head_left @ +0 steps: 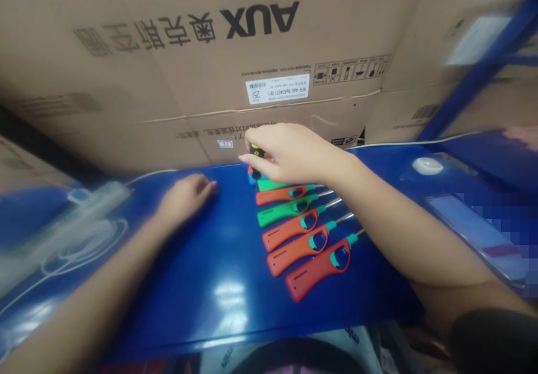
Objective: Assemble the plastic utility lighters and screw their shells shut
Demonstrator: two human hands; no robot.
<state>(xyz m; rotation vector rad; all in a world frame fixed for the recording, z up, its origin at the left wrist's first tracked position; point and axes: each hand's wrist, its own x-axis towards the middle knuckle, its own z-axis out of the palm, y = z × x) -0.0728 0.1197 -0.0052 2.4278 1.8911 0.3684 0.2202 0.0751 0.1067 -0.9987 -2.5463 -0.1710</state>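
My right hand (290,152) is closed around a black-and-yellow handled tool (256,161) that looks like a screwdriver, held roughly upright at the far end of a row of lighters; its tip is hidden. Under that hand lie a green lighter (269,185) and a blue piece (251,178), both partly covered. Nearer me, several long-necked lighters lie side by side, among them an orange one (290,254), a green one (283,212) and a red one (313,276) closest to me. Somewhat blurred, my left hand (187,197) rests on the blue table, fingers curled, nothing visible in it.
A large cardboard box (202,77) stands upright along the back of the blue table (202,284). At left are a power strip (101,203) and a coiled white cable (88,245). A white mouse (427,165) and a phone (474,234) lie at right, beside a blue post (454,93).
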